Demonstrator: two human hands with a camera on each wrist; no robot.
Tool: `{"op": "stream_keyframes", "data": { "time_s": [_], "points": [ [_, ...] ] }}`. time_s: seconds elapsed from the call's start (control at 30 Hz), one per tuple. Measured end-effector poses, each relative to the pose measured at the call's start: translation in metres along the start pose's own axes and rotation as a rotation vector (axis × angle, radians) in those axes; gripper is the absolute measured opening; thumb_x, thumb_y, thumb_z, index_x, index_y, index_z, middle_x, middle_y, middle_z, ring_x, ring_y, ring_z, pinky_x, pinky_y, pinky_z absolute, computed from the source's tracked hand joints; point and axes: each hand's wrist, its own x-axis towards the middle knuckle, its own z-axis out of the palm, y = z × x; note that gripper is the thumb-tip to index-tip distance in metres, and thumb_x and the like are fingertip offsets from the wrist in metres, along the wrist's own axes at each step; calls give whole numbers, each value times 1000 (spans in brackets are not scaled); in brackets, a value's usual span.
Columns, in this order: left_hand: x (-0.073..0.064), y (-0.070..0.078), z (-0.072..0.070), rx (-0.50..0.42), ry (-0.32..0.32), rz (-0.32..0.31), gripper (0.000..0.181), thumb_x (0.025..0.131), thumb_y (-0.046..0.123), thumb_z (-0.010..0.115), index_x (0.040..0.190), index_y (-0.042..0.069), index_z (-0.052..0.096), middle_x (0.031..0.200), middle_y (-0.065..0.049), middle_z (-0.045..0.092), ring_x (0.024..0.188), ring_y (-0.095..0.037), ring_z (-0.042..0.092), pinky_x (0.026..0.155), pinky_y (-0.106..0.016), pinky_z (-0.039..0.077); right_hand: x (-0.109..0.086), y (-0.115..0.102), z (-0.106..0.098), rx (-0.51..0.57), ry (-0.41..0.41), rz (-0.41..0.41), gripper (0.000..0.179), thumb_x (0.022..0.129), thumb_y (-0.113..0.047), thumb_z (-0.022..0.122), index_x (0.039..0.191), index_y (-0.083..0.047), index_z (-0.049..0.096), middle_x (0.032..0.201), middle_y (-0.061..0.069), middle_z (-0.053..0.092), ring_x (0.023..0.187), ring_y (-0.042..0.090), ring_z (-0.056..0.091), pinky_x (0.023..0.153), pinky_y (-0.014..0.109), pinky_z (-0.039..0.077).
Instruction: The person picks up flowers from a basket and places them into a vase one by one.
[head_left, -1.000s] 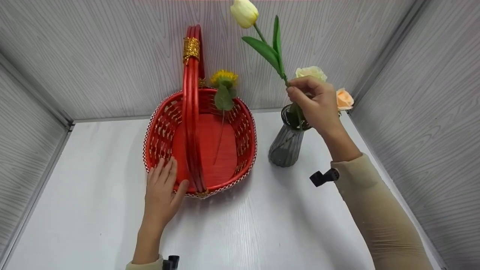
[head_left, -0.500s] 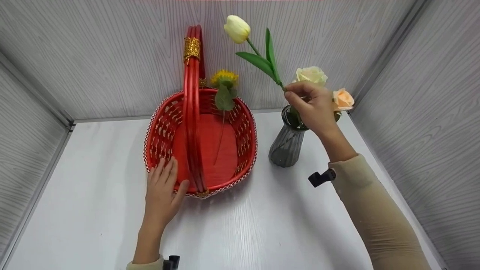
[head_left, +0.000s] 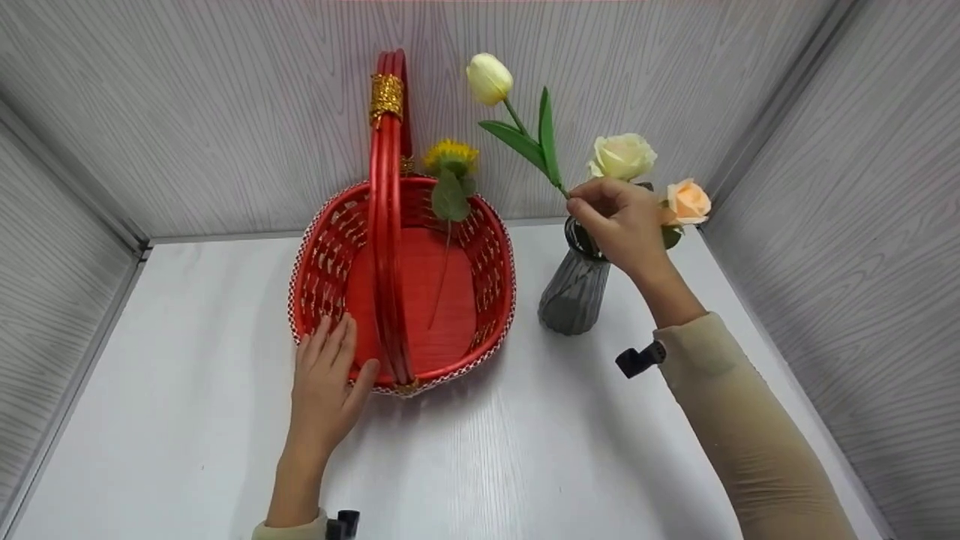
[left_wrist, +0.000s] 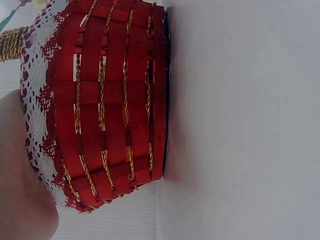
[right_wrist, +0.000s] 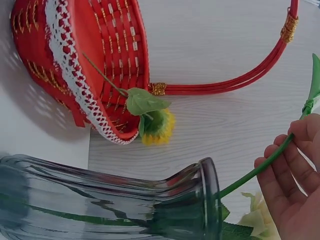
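My right hand (head_left: 622,225) pinches the green stem of a pale yellow tulip (head_left: 490,79) between thumb and fingers, just below its leaves. In the right wrist view the stem (right_wrist: 248,175) bends down into the mouth of a grey ribbed glass vase (head_left: 574,292), and a green stem shows through the glass. A white rose (head_left: 622,156) and a peach rose (head_left: 688,201) stand in that vase, partly behind the hand. My left hand (head_left: 322,394) lies with straight fingers over the near left rim of a red woven basket (head_left: 491,289).
A yellow sunflower (head_left: 451,156) leans inside the basket against its back rim. The basket's tall red handle (head_left: 385,217) arches over it, wrapped in gold cord. Grey wood-grain panels (head_left: 247,112) enclose the white table (head_left: 480,465) at the back and sides.
My right hand has come down and slightly left, lowering the tulip, so its bloom now shows whole in the head view. The left hand and basket stay nearly where they were.
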Motion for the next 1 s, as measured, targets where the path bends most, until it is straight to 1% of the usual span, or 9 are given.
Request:
{"op": "stream_keyframes", "data": {
  "time_s": [0.17,0.27,0.37,0.6,0.73,0.87,1.0],
  "points": [
    [-1,0,0,-6,-6,-3,65,97,41,57,152,9,42,152,-14,47,147,-35,32,123,-54,14,-2,5,2,-102,-4,-16,11,90,-16,72,92,-7,77,81,3,73,68,8,63,62,16,50],
    [-1,0,-1,-8,-7,-3,66,97,41,57,152,9,41,152,-13,46,147,-35,32,122,-55,14,-3,6,3,-154,5,-19,10,89,-14,70,91,-6,76,80,3,73,68,9,62,62,16,49],
    [0,0,-1,-6,-8,-1,66,96,42,58,152,10,41,153,-13,46,147,-35,32,122,-56,15,-3,7,3,-184,19,-13,10,89,-12,69,91,-5,76,80,4,73,68,10,62,62,15,47],
    [1,0,-1,-2,-15,-9,66,97,43,57,153,11,41,154,-10,45,148,-33,31,123,-54,14,-2,12,4,-214,35,-9,9,88,-10,71,92,-4,75,80,5,73,68,10,61,61,14,45],
    [1,0,-1,-1,1,2,66,97,42,57,152,11,41,153,-11,46,147,-35,32,122,-56,16,-3,16,4,-227,30,0,10,89,-11,70,94,-5,75,81,5,73,67,10,60,61,14,45],
    [1,0,-1,3,9,10,67,96,42,57,153,11,41,153,-12,46,147,-35,33,121,-57,17,-4,18,3,-238,12,34,12,90,-12,69,99,-6,75,84,5,73,69,11,60,61,16,45],
    [0,0,-1,5,-2,2,67,97,43,56,153,11,41,154,-11,45,147,-34,32,122,-55,15,-4,19,3,-258,-4,76,12,90,-11,68,98,-6,74,85,6,73,70,13,60,62,18,44]
  ]
}}
